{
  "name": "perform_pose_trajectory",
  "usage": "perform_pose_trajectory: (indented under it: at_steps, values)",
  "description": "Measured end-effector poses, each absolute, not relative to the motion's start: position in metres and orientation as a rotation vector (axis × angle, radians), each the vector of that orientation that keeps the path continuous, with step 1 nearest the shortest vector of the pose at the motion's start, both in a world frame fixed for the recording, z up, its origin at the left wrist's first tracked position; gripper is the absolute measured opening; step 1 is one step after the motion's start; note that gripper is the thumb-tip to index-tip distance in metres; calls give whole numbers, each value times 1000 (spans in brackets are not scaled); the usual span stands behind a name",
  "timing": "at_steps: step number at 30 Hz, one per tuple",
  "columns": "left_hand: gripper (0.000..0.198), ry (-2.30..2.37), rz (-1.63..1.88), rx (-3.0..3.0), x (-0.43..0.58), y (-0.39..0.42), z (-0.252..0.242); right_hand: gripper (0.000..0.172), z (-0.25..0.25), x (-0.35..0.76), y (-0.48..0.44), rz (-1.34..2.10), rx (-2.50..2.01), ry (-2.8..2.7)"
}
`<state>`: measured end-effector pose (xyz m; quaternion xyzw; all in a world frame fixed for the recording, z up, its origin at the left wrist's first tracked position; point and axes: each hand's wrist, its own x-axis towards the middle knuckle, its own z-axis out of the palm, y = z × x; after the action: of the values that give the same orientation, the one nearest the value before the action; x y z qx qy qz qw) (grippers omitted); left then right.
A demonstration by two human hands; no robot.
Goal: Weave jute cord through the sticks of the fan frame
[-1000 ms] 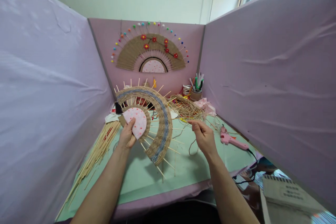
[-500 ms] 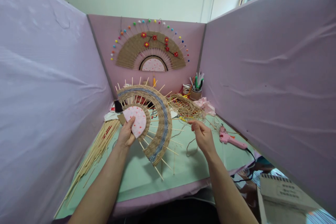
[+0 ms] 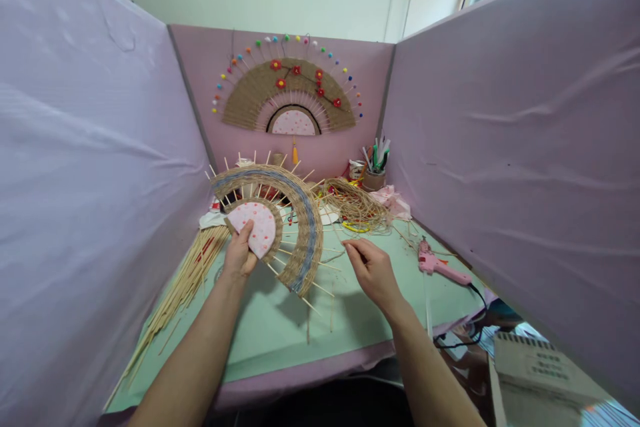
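My left hand (image 3: 241, 255) grips a woven fan (image 3: 311, 233) by its half-round centre (image 3: 260, 230), which is covered in pink dotted cloth, thumb on the front. The fan has a broad twine band with a blue-grey stripe, and thin sticks poke out past its outer edge. It is held tilted above the table. To its right, my right hand (image 3: 373, 270) is closed in a pinch, apart from the sticks. A thin strand of twine (image 3: 338, 232) runs from these fingertips up toward the fan's edge.
Thin sticks (image 3: 185, 280) lie in a bundle at left. A tangle of twine (image 3: 357, 203) sits at the back, beside a tool cup (image 3: 374, 179). At right lies a pink glue gun (image 3: 443, 267) with a cord. A finished fan (image 3: 295, 90) hangs on the back panel.
My right hand has moved left and slightly down, closer to the fan. The fan has turned a little counter-clockwise and shifted slightly left in my left hand.
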<state>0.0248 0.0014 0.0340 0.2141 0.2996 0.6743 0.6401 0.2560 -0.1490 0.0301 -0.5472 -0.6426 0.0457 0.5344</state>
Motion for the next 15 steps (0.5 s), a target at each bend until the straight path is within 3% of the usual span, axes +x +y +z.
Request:
perform_pose_trajectory:
  at_steps: [9, 15]
  values:
    - [30, 662, 1441, 397, 22, 9, 25, 42, 12, 255, -142, 272, -1095, -1440]
    - [45, 626, 1391, 334, 21, 12, 21, 48, 0, 243, -136, 468, -1018, -1513]
